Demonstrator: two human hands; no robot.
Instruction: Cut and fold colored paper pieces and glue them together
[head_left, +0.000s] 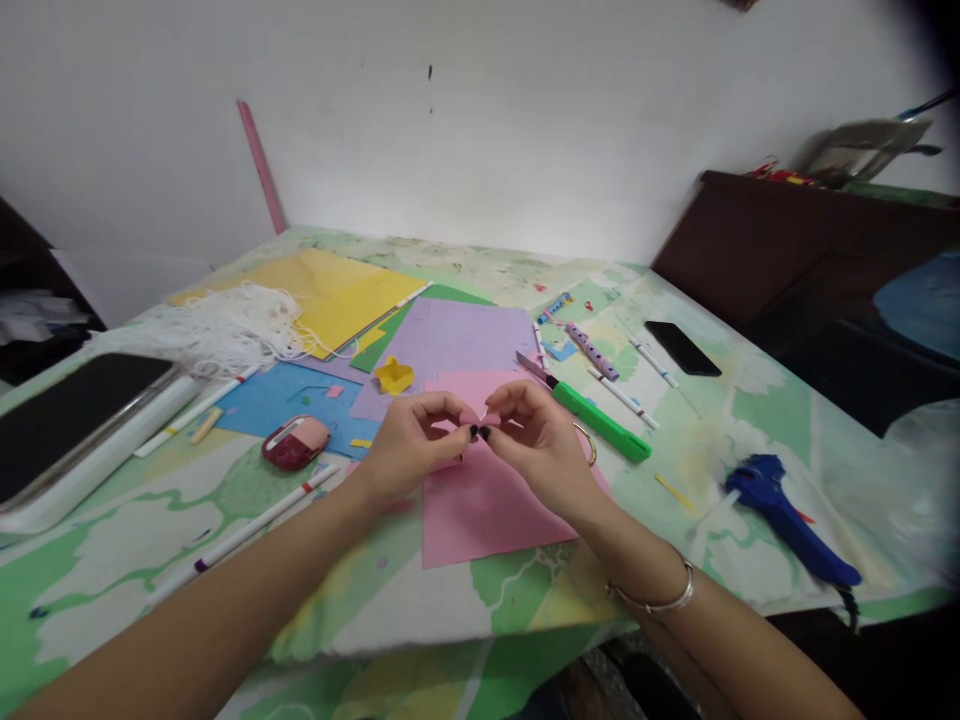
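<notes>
Above a pink sheet (480, 510), my left hand (416, 437) and my right hand (536, 440) meet at their fingertips. Both pinch a small pink piece (480, 418), its edges showing between the thumbs and forefingers; how it is shaped there is partly hidden. A yellow flower-like piece (394, 376) sits just beyond my left hand, on a lilac sheet (465, 335). Close to my right hand lie a green box cutter (600, 420) with its blade out and a gold-coloured ring (587, 445).
On the left are a pink and maroon case (295, 442), a blue sheet (262, 400), white cord (232, 320) and a large phone-like device (75, 420). On the right lie a blue glue gun (795, 525), a black phone (682, 347) and white marked sticks (624, 398). A yellow sheet (360, 290) lies farther back.
</notes>
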